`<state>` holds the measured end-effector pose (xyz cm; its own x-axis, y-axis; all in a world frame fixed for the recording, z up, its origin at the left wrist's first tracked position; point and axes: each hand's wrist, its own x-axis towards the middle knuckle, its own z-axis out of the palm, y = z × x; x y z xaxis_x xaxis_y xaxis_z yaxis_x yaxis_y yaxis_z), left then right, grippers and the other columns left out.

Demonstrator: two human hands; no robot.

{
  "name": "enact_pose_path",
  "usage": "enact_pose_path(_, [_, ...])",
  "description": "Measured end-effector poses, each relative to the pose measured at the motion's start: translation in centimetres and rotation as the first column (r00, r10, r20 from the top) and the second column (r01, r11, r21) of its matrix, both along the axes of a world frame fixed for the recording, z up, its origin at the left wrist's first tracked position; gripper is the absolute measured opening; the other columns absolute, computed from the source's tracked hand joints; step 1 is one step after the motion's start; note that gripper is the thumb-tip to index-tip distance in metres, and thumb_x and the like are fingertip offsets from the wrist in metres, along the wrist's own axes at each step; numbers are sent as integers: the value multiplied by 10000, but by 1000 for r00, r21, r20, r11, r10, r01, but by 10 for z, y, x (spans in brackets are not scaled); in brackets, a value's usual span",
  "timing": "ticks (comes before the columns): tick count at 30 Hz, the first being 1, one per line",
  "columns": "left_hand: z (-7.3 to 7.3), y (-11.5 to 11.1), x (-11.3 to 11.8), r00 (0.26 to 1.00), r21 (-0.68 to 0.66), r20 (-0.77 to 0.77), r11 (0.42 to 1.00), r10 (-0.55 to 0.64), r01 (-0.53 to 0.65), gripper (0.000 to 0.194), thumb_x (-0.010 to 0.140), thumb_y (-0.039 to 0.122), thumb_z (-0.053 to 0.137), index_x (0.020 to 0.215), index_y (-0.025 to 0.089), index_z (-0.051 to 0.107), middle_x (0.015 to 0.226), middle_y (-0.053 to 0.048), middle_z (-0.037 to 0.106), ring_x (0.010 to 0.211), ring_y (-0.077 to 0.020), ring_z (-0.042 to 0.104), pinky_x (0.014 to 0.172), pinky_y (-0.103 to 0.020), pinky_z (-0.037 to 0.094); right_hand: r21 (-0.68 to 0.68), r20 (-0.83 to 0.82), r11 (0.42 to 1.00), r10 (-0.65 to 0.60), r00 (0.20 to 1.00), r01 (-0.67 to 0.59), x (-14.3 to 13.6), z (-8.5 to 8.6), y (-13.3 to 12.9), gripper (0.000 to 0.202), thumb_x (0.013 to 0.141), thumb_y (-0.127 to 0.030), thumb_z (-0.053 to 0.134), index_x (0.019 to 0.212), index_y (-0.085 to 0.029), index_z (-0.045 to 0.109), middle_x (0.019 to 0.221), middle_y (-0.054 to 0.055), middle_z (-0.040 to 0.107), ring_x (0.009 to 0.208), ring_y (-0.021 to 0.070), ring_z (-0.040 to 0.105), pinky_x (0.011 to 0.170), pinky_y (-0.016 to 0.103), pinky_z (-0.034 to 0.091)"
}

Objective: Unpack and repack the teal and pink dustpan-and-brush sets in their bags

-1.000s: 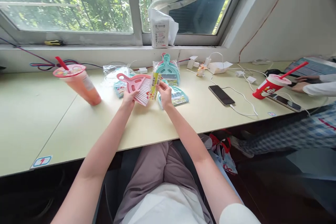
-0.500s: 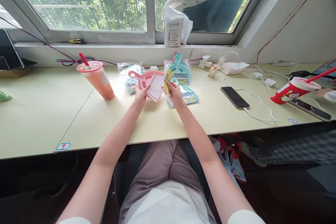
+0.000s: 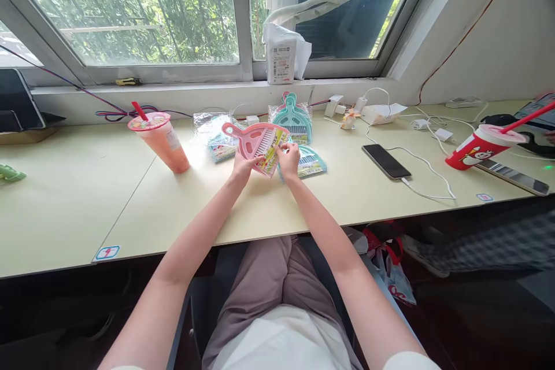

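A small pink dustpan with a brush (image 3: 248,140) is tilted above the desk, gripped at its lower left side by my left hand (image 3: 243,166). Across the brush's pale bristles lies a yellow printed label (image 3: 273,147). The fingers of my right hand (image 3: 288,161) are closed in a pinch on the label's right edge. Just behind my right hand, a teal dustpan set (image 3: 313,162) rests on the desk. More teal sets (image 3: 295,118) in clear wrapping lean by the wall, with a bit of pink behind them. Left of the pink dustpan lies another wrapped set (image 3: 222,147).
A pink drink cup (image 3: 162,141) with a red straw stands left. On the right are a charging phone (image 3: 387,161), white cables and a tilted red cup (image 3: 477,152). A tissue pack (image 3: 281,62) sits on the sill. Another person's leg (image 3: 489,248) shows at lower right.
My right hand has brought the yellow label leftward, from the brush's right side to lying over the bristles. The pink dustpan has shifted slightly right. The head view has tilted a little.
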<state>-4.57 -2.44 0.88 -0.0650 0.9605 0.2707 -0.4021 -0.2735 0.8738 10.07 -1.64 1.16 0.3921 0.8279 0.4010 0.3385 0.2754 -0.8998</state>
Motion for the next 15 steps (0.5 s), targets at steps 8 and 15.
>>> enact_pose_path(8, [18,-11,-3,993,-27,84,996,-78,80,768,514,147,885,1217,192,580,1269,-112,637,1268,-324,564,1105,-488,450,86,-417,934,350,839,-347,-5,10,-9,483,762,-424,756,1153,-244,536,1230,87,590,1094,210,601,895,329,530])
enact_pose_path(15, [28,-9,-12,990,22,0,989,-144,144,712,618,301,891,1251,189,584,1290,-134,628,1263,-321,565,1088,-474,456,75,-635,812,486,600,-579,-4,18,-12,371,652,-259,848,943,-197,627,938,42,741,898,214,706,837,367,595])
